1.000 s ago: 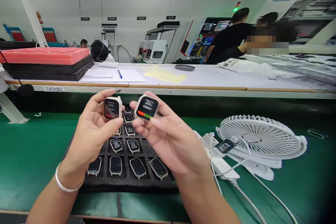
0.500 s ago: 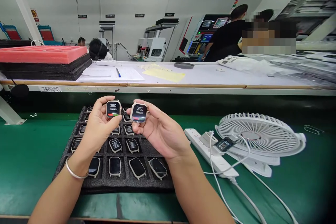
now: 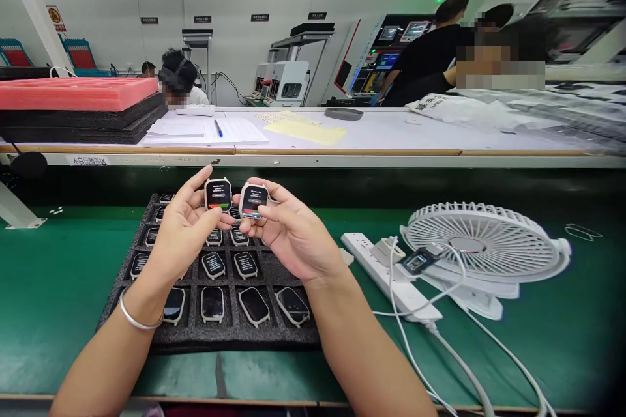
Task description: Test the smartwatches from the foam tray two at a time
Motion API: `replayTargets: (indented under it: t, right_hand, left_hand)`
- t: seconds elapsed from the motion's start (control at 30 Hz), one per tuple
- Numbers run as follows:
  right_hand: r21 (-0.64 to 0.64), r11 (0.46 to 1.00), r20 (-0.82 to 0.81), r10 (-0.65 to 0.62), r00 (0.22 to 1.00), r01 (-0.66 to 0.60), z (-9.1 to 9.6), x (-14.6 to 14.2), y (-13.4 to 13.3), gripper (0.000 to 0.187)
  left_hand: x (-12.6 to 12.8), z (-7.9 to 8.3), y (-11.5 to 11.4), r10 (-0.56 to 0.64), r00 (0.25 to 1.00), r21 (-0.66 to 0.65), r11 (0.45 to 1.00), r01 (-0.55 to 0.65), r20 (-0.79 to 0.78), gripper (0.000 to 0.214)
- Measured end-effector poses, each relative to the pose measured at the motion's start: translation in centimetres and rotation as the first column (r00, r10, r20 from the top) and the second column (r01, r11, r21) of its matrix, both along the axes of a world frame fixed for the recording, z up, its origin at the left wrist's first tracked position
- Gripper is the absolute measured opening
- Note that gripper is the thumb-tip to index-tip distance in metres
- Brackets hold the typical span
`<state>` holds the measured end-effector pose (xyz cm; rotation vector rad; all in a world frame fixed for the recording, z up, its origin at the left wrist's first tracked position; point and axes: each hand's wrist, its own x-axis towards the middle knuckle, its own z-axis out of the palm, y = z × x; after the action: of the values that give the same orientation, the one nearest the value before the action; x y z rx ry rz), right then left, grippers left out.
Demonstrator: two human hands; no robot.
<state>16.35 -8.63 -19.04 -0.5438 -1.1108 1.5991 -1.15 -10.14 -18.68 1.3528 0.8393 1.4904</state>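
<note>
Two smartwatch bodies without straps are held side by side above a black foam tray (image 3: 210, 337). My left hand (image 3: 183, 228) grips one smartwatch (image 3: 218, 191), its thumb at the lower edge of the lit screen. In my right hand (image 3: 293, 228) is the other smartwatch (image 3: 255, 194), with the thumb over the lower right of its screen. Both screens show white text and a coloured strip at the bottom. Several more watches, such as a dark-screened watch (image 3: 212, 304) in the front row, lie in the tray's compartments. My forearms and hands hide part of the tray.
Right of the tray are a white power strip (image 3: 391, 277) with cables and a white fan (image 3: 484, 241). A raised shelf (image 3: 372, 137) behind carries papers, a pen (image 3: 218, 128) and a red foam tray (image 3: 78, 92) on black ones. Other people are in the background.
The left watch has moved slightly right and up, closer to the right one. My right thumb has come onto the right watch's screen, and my left thumb touches the left screen's lower edge.
</note>
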Motion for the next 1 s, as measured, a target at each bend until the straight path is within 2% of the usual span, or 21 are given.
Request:
replayTargets:
  t: [0.23,1.0]
  right_hand:
    - [-0.015,1.000,-0.014,0.009,1.000,-0.009,0.01,-0.09,-0.08,0.038]
    - [0.035,0.999,0.002,-0.012,1.000,0.012,-0.14,0.04,0.06,0.043]
  left_hand:
    - [0.05,0.07,-0.16,-0.018,1.000,0.008,1.000,0.018,-0.003,0.060]
    - [-0.13,0.12,-0.33,-0.016,0.997,0.044,0.999,0.019,-0.070,0.057]
